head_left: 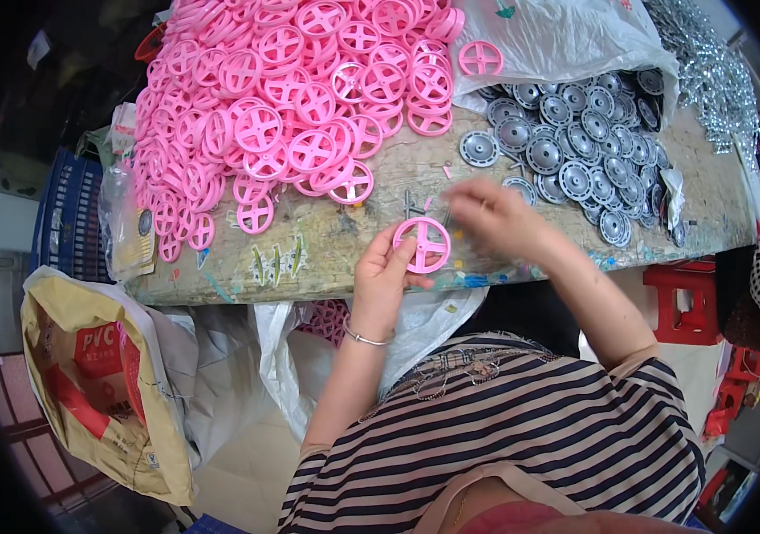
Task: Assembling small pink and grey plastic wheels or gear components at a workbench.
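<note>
My left hand [380, 276] holds a pink four-spoked plastic wheel [429, 246] by its left side, over the table's near edge. Thumb and fingers are closed on its rim. Just right of and beyond that wheel is my right hand [500, 218], blurred by motion, so I cannot make out its fingers or anything in them. A few thin grey pins [410, 205] lie on the table beyond the held wheel. Farther off, a large heap of pink wheels [313, 151] covers the left and middle. Grey round discs [544, 153] are piled to the right.
A white plastic bag [567, 40] lies behind the discs, a silvery bundle of strands [709, 84] beside it. Leaf-shaped scraps [277, 260] rest on the worn wooden table [353, 236]. An open brown sack [170, 445] stands at lower left, a red stool [682, 289] at right.
</note>
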Demonstrator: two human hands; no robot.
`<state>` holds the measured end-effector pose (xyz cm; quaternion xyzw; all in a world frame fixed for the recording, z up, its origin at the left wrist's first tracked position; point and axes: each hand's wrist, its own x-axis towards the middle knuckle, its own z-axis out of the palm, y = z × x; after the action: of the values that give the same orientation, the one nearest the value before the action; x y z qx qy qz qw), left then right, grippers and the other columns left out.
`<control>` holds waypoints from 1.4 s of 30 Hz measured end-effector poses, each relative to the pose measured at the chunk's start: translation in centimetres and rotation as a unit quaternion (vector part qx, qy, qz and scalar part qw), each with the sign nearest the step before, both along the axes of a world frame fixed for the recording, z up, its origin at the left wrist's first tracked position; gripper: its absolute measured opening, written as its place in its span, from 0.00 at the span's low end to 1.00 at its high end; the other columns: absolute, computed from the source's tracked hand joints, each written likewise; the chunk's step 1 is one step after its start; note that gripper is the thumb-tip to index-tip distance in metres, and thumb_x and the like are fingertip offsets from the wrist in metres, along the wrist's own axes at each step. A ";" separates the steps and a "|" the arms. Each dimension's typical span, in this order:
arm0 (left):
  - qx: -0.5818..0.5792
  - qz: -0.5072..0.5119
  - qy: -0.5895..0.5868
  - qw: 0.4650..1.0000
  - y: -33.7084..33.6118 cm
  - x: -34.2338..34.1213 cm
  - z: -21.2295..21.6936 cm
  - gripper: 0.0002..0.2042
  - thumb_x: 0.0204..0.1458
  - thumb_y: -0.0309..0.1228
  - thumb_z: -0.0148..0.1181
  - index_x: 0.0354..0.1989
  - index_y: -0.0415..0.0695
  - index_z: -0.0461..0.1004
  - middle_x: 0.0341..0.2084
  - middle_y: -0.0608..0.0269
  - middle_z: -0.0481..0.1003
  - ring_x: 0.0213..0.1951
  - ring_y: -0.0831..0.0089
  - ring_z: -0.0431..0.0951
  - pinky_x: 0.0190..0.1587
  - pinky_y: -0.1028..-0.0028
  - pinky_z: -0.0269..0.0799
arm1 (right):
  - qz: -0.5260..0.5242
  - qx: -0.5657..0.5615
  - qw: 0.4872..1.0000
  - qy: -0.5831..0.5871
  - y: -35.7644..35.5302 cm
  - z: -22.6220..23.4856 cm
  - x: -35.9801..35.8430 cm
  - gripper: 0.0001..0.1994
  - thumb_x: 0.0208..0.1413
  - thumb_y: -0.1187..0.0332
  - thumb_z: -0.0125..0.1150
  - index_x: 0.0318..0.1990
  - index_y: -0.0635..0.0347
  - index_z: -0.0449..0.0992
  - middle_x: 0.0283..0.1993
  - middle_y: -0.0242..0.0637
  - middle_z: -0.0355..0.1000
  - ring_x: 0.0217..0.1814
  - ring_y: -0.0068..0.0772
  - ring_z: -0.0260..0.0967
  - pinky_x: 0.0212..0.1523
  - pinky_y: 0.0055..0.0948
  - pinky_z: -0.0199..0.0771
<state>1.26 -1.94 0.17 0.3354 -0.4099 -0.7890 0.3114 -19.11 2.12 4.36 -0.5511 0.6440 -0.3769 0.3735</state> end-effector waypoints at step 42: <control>-0.152 0.100 -0.057 0.982 2.9 0.2 0.8 0.15 0.57 0.25 0.55 0.52 0.35 0.71 0.44 0.64 0.75 0.44 0.80 0.73 0.49 0.79 0.68 | -0.018 0.034 0.988 -0.152 2.7 -1.6 4.6 0.10 0.56 0.68 0.61 0.43 0.62 0.72 0.34 0.29 0.72 0.34 0.16 0.67 0.35 0.20 0.70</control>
<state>1.49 0.92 0.94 0.3678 -0.5065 -0.6621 0.4121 -14.49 4.85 2.79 -0.4626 0.6023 -0.4404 0.4788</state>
